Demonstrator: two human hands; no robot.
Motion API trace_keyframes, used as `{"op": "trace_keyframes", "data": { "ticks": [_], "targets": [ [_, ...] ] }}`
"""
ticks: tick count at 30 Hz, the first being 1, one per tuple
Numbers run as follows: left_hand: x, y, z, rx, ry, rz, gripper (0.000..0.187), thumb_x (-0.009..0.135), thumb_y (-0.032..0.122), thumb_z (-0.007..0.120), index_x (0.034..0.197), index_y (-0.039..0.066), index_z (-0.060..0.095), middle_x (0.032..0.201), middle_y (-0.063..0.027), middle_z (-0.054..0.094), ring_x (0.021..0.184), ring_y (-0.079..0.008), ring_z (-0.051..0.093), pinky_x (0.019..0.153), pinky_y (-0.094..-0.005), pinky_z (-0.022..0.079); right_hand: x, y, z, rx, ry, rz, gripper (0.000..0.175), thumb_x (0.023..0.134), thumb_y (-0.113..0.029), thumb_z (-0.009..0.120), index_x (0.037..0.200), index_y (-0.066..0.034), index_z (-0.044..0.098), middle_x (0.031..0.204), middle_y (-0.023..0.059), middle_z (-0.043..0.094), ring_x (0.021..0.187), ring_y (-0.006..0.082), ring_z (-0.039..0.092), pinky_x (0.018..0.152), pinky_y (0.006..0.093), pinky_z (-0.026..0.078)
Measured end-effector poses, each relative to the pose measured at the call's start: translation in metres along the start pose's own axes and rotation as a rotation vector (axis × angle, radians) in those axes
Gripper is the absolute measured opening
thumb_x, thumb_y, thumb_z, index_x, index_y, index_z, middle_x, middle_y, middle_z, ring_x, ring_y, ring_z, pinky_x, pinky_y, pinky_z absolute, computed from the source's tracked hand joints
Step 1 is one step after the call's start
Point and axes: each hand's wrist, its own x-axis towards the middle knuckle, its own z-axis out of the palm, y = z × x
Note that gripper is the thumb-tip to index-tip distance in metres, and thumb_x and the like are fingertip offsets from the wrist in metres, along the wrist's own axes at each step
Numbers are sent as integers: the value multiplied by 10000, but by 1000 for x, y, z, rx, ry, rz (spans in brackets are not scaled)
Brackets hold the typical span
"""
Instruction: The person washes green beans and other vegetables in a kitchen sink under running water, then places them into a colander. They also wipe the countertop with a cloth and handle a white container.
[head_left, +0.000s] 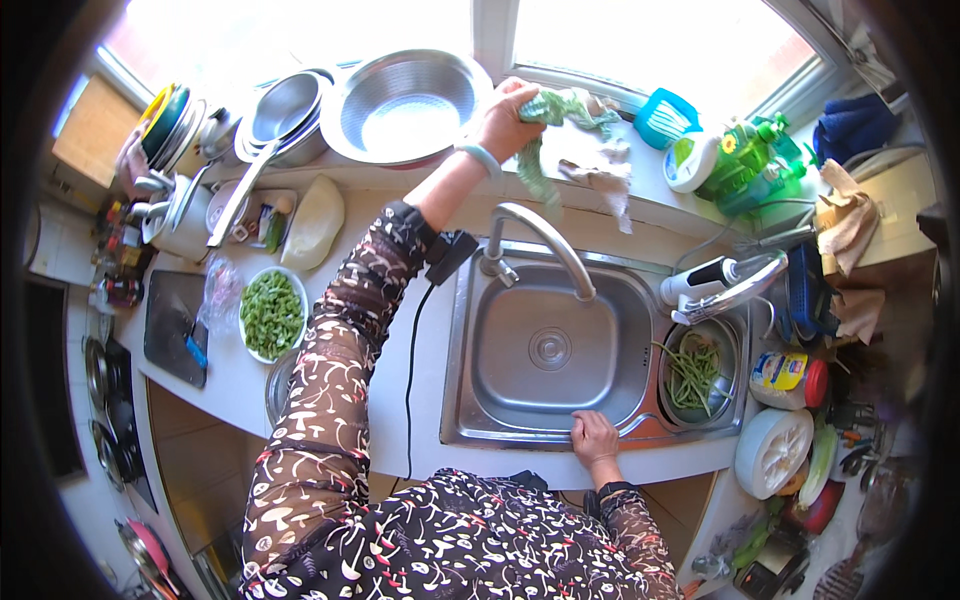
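Observation:
My left hand (516, 124) reaches to the windowsill and grips a crumpled green cloth (551, 109), part of which hangs down. A pale, frayed rag (604, 176) lies just right of it, drooping over the sill's edge. My right hand (596, 437) rests on the front rim of the stainless steel sink (480, 429), holding nothing. Its fingertips lie over the rim. Between my hands a curved faucet (551, 232) arches over the main basin. Green beans (690, 375) sit in a metal bowl in the small right basin.
Left of my raised hand stand a large steel basin (411, 105) and a saucepan (283, 109). Chopped green beans (271, 313) fill a bowl by a dark cutting board (176, 326). A black cord (411, 375) crosses the counter. Green detergent bottles (757, 157) crowd the right sill.

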Motion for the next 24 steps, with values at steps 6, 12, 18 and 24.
{"op": "trace_keyframes", "data": {
  "ticks": [6,12,18,24],
  "targets": [
    [19,-30,14,173,-525,-210,1036,727,371,887,1616,291,362,1574,-260,394,1467,-417,384,1227,-461,333,2,2,1,-15,24,-13,189,922,-207,563,945,-87,707,923,100,714,861,324,682,772,460,556],
    [-61,-23,-43,-376,-347,-286,447,942,41,690,1377,142,670,1324,-103,676,1248,-201,615,1018,-324,536,0,5,4,-7,-16,18,187,917,-200,566,963,-88,708,917,115,708,876,328,682,778,461,555],
    [-195,34,-50,-413,8,-712,260,929,-57,511,1052,28,724,890,-22,716,735,-71,643,636,-219,525,2,3,1,-5,-6,8,179,924,-187,560,949,-80,701,911,107,709,872,320,680,785,455,552],
    [-243,90,-2,-161,-153,-477,206,933,129,721,1134,109,760,1056,-56,717,851,-178,689,737,-305,564,0,4,2,-36,-29,24,184,930,-204,555,956,-89,695,906,106,697,874,322,672,784,469,547]
  ]
}}
